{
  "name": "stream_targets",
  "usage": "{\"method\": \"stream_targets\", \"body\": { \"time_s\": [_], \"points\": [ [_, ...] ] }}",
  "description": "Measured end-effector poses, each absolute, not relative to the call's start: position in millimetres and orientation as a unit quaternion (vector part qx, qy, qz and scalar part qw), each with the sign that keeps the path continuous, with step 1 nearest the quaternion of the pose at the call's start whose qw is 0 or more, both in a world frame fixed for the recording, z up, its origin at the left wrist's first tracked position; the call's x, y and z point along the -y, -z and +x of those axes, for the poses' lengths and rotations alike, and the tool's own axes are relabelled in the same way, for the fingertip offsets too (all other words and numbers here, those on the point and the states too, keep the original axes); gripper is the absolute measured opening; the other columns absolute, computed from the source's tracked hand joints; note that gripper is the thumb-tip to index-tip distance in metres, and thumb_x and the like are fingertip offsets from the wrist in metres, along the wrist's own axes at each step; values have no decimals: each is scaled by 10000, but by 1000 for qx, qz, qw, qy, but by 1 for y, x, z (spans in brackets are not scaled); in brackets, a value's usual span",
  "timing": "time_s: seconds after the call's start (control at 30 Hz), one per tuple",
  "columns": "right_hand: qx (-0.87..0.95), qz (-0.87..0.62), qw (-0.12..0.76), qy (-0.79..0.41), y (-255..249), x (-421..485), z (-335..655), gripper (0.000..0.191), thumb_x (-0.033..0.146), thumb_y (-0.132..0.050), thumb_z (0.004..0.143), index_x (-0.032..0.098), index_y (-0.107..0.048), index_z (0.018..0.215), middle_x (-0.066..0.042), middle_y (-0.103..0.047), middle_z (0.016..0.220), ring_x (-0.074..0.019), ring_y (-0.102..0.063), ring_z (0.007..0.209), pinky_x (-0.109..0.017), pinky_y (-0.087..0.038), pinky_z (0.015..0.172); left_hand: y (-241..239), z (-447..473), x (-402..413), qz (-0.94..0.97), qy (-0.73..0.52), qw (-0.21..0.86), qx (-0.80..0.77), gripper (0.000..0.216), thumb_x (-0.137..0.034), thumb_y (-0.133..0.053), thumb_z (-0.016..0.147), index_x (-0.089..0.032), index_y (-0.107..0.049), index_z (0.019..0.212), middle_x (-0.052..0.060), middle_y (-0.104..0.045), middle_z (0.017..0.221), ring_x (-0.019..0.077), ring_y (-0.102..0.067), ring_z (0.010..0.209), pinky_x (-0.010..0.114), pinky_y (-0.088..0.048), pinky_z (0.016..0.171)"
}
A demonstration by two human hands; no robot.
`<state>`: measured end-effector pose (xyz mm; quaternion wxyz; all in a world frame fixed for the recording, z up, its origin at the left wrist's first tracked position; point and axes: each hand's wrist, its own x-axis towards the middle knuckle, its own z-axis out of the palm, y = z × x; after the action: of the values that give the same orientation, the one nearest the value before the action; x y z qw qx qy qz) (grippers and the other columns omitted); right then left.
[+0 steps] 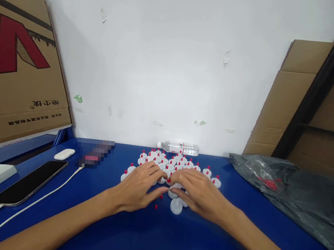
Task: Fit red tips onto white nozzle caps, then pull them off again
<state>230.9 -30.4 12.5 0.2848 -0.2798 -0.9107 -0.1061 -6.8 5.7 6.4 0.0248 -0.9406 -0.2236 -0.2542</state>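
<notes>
My left hand is over the near side of a cluster of white round caps with red tips. Its thumb and curled index finger are apart, with no object clearly seen between them. My right hand faces it, thumb and fingers bent around a white cap that they partly cover. The two hands' fingertips almost meet around a red tip. Below them lie a plain white cap without a red tip and a loose small red tip.
Behind the caps, a clear bottle lies against the white wall. A phone on a white cable, a white case and a printed carton are at left. On the right is a dark plastic bag with red pieces.
</notes>
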Motion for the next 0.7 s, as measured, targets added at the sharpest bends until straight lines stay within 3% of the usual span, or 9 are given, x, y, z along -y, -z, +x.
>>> {"method": "stream_targets", "body": {
  "time_s": [0.07,0.2,0.4,0.7],
  "points": [
    [919,-247,285,118,-9,34,222,55,230,-527,1005,188,-525,1041,-49,-667,967,-181,-634,928,-318,-476,822,-6,-6,-4,-941,260,32,213,194,-368,-529,982,-178,-555,950,55,-614,920,210,-514,856,343,-416,771],
    [919,-227,284,153,-5,35,217,48,229,-515,1011,191,-527,985,-38,-664,902,-178,-635,882,-318,-471,798,-4,-3,-1,-946,257,49,191,183,-241,-414,1002,-181,-512,860,42,-581,823,194,-489,765,323,-371,688],
    [918,-232,288,146,-5,31,222,92,243,-493,1021,196,-545,960,-49,-681,917,-176,-635,884,-314,-474,797,-1,0,-3,-945,258,68,189,278,-186,-294,1016,-189,-453,789,39,-536,760,196,-447,723,338,-337,686],
    [882,-194,293,313,-13,28,234,210,70,-456,989,197,-620,958,-51,-735,1073,-205,-627,1091,-350,-453,853,-1,-1,-4,-898,332,-111,266,397,-301,-225,1071,-197,-340,706,-15,-444,681,148,-407,646,315,-325,670]
  ]
}}
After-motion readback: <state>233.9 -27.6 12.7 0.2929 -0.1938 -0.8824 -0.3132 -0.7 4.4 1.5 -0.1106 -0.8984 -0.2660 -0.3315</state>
